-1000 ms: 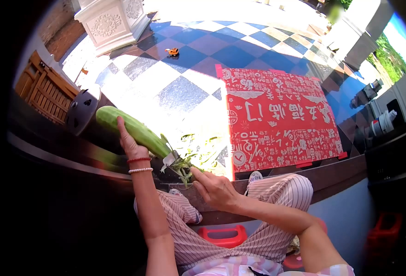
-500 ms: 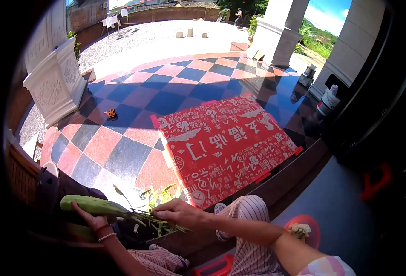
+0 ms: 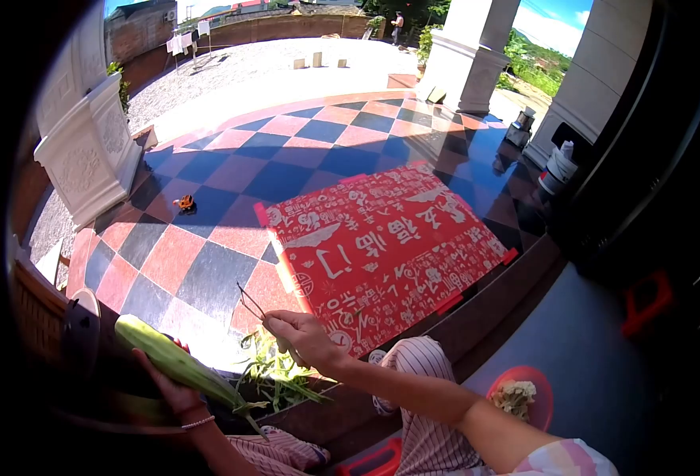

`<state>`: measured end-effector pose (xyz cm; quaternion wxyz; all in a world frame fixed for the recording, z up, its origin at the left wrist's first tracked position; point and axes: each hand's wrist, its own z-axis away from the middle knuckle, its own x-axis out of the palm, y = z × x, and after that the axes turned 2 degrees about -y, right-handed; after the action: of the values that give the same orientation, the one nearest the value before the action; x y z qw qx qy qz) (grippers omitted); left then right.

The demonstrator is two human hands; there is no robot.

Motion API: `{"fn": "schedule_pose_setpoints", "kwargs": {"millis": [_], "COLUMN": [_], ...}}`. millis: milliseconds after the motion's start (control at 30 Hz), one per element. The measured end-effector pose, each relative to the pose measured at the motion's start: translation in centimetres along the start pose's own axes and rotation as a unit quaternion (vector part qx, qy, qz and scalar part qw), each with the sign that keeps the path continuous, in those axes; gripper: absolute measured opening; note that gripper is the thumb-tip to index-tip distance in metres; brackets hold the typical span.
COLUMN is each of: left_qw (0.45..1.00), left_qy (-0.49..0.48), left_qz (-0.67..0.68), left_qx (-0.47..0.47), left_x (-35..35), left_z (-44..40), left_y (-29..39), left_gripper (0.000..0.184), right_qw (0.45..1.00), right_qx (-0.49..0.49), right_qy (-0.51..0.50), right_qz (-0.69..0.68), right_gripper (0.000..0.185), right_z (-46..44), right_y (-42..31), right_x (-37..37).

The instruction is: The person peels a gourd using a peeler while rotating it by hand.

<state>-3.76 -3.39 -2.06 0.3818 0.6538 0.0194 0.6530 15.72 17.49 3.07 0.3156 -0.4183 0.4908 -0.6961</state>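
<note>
My left hand point(image 3: 171, 387) is wrapped round a long green gourd point(image 3: 174, 357), its thick end up and left and its thin end pointing down to the right. Thin green peelings point(image 3: 274, 369) lie in a heap beside its thin end. My right hand point(image 3: 298, 337) is closed on the handle of a thin dark forked tool point(image 3: 248, 304), held above the peelings and apart from the gourd. The tool looks like a peeler, seen edge-on.
A red mat point(image 3: 389, 254) with white characters lies on the checkered floor. A small orange toy point(image 3: 184, 204) sits beyond it. At the right are a red bowl point(image 3: 542, 408) with pale pieces, a red stool point(image 3: 649, 301) and a white bucket point(image 3: 558, 170). A person point(image 3: 398, 28) stands far off.
My right hand has lifted the tool up and away from the gourd. The gourd now tilts more steeply down to the right. The view had swung to the right earlier.
</note>
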Motion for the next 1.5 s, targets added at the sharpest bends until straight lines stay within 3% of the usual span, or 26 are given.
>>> {"fn": "schedule_pose_setpoints", "kwargs": {"millis": [100, 200, 400, 500, 1000, 1500], "left_qw": [0.998, 1.000, 0.995, 0.998, 0.996, 0.996], "left_qy": [0.052, 0.015, 0.098, -0.016, -0.024, -0.032], "left_qz": [-0.011, -0.003, -0.017, -0.021, 0.042, 0.021], "left_qx": [0.035, 0.010, -0.014, -0.049, -0.068, -0.076], "left_x": [0.7, 0.8, 5.7, 4.3, 4.0, 4.1], "left_z": [0.1, 0.4, 3.1, 2.4, 2.2, 2.2], "left_y": [-0.8, -0.6, -1.8, -1.5, -1.3, -1.3], "left_gripper": [0.054, 0.058, 0.070, 0.069, 0.054, 0.055], "right_qw": [0.998, 0.996, 0.991, 0.992, 0.995, 0.995], "right_qx": [0.022, 0.017, 0.029, 0.031, 0.043, 0.040], "right_qy": [-0.009, -0.013, -0.037, -0.043, -0.027, -0.028], "right_qz": [-0.056, -0.090, -0.128, -0.118, -0.088, -0.088], "right_gripper": [0.033, 0.030, 0.032, 0.032, 0.035, 0.034], "right_z": [-0.1, -0.7, -1.8, -2.1, -1.9, -1.6], "right_y": [-0.2, -0.1, 0.5, 0.9, 1.0, 0.8], "right_x": [1.3, 2.8, 5.1, 5.7, 5.3, 4.8]}}
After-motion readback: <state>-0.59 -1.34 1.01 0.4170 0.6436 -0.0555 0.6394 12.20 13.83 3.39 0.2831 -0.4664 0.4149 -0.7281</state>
